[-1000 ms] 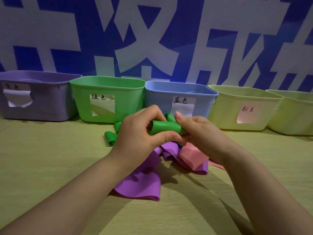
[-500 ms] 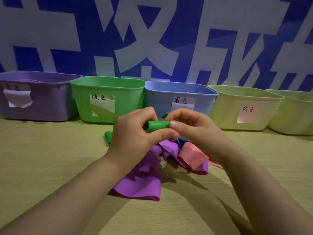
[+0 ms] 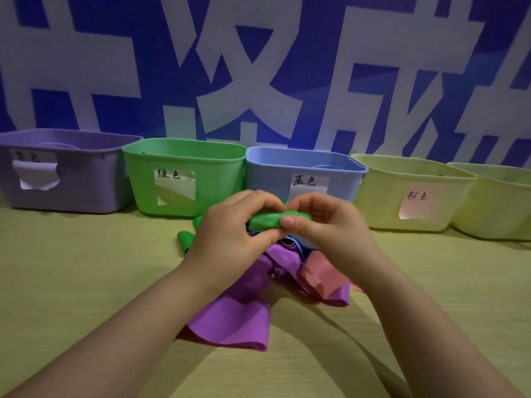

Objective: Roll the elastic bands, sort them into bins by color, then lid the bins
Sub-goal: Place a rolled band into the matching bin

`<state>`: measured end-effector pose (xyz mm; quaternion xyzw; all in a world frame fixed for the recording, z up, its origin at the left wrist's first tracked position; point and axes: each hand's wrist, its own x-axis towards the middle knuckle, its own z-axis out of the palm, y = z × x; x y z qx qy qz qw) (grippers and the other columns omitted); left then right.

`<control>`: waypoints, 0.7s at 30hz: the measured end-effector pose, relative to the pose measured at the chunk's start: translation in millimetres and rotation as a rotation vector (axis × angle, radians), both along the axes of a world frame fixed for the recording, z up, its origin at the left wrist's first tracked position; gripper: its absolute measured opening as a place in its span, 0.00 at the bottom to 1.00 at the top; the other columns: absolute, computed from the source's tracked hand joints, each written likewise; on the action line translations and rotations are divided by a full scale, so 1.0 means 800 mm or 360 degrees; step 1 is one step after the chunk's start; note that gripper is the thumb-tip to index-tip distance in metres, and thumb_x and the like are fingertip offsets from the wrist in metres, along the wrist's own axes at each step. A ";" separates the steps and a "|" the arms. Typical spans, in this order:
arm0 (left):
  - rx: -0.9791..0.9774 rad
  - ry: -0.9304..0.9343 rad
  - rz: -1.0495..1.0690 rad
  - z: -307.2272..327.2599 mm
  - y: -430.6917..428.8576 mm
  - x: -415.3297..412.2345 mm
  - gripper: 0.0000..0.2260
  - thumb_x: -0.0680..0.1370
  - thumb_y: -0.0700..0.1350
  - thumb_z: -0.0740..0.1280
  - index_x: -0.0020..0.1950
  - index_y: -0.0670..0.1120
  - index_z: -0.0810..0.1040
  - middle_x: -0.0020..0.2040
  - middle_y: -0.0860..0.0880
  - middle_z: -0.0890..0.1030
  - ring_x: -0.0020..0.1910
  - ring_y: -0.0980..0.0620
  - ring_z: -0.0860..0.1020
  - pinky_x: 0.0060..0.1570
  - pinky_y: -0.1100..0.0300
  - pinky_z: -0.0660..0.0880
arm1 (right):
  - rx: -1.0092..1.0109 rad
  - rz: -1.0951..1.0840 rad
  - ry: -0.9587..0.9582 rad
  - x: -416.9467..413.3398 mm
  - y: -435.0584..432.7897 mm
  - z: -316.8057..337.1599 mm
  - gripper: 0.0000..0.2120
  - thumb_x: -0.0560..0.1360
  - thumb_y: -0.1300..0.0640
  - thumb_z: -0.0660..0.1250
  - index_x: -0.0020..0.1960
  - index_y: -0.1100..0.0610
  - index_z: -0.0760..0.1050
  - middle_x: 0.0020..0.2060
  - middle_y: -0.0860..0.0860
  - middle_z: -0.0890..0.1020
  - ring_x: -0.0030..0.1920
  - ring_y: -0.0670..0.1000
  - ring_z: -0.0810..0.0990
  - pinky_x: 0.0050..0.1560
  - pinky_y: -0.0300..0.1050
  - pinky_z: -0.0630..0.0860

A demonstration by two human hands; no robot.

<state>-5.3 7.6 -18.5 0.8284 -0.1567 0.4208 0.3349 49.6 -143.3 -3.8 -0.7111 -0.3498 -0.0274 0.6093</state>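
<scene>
The green bin (image 3: 224,182), left of the blue bin (image 3: 267,179), reads 绿色; the blue bin 蓝色; the pale yellow bin (image 3: 379,196), right of it, 粉色. The writing on the purple bin (image 3: 86,182) is illegible.

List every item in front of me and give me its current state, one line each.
green band: rolled into a tube, held above the table.
left hand: grips the tube's left end.
right hand: pinches its right end.
purple band: unrolled, loose on the table.
pink band: unrolled, lying on the purple band.
purple bin: upright, unlidded.
green bin: upright, unlidded.
blue bin: upright, unlidded.
</scene>
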 end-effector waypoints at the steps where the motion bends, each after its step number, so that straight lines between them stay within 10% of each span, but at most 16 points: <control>1: 0.0025 -0.0005 0.0033 0.000 0.002 0.002 0.09 0.66 0.47 0.72 0.45 0.50 0.79 0.41 0.57 0.79 0.41 0.62 0.75 0.41 0.73 0.68 | 0.0042 -0.0015 0.0025 0.002 0.004 -0.003 0.06 0.65 0.59 0.74 0.37 0.51 0.78 0.34 0.49 0.81 0.38 0.49 0.78 0.46 0.48 0.77; 5: 0.0089 0.0109 0.0164 0.010 0.015 0.014 0.09 0.65 0.47 0.68 0.44 0.53 0.76 0.40 0.56 0.78 0.40 0.59 0.73 0.40 0.66 0.68 | -0.0029 -0.0068 -0.0027 0.017 0.021 -0.006 0.10 0.67 0.61 0.74 0.40 0.47 0.78 0.38 0.48 0.82 0.44 0.55 0.81 0.54 0.57 0.77; 11: 0.0281 0.0148 0.0362 0.018 0.062 0.030 0.10 0.65 0.47 0.67 0.45 0.48 0.78 0.41 0.53 0.79 0.41 0.54 0.73 0.40 0.58 0.67 | -0.0599 -0.0204 -0.0488 0.037 0.059 0.016 0.08 0.70 0.54 0.73 0.46 0.46 0.76 0.40 0.41 0.80 0.48 0.45 0.78 0.52 0.39 0.72; 21: 0.0560 0.0214 0.0522 0.055 0.186 0.056 0.11 0.71 0.39 0.71 0.53 0.43 0.79 0.47 0.47 0.80 0.46 0.49 0.76 0.43 0.60 0.68 | -0.0686 -0.0365 -0.0793 0.069 0.188 0.043 0.11 0.74 0.51 0.67 0.56 0.50 0.75 0.45 0.43 0.75 0.54 0.50 0.75 0.59 0.52 0.69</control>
